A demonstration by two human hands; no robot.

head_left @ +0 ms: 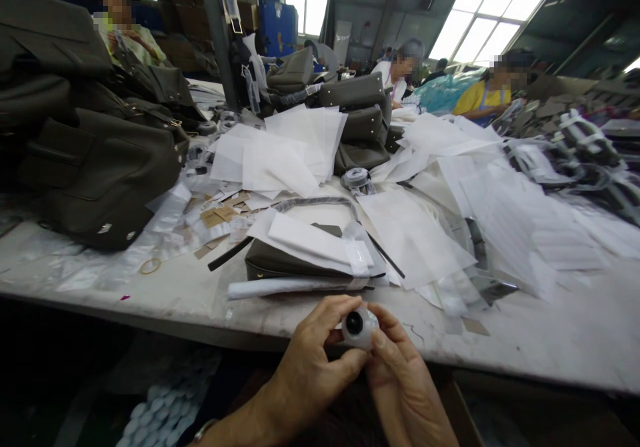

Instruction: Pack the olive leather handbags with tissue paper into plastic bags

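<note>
Both hands sit together just off the near table edge: left hand [305, 367] and right hand [403, 377] are each pinched on a small whitish roll with a dark centre hole [359, 327], looks like clear tape. Left fingers wrap it from the side and the right thumb presses on its rim. Can't tell if a free end is lifted. Roll is in the air, just in front of the pale worn tabletop [550, 327], not touching it. Straight ahead on the table lies a flat olive-grey leather handbag [280, 265]. Status as I read it: white tissue sheet [310, 237] is laid over its top, clear film patch [357, 254] is at the right end, curved handle [320, 200] behind it looks film-wrapped, and a rolled white paper tube [290, 288] lies along its front edge. No tape visibly closes the paper, so I judge covering done, fastening open. Big dark olive bag [100, 180] at far left shows no paper. Loose white sheets [280, 154] are piled behind, and a thin tan rubber band [150, 265] lies left. More whitish rolls [165, 400] are heaped under the table, lower left. Person in a yellow top [480, 97] sits well across, hands apart from mine.
</note>
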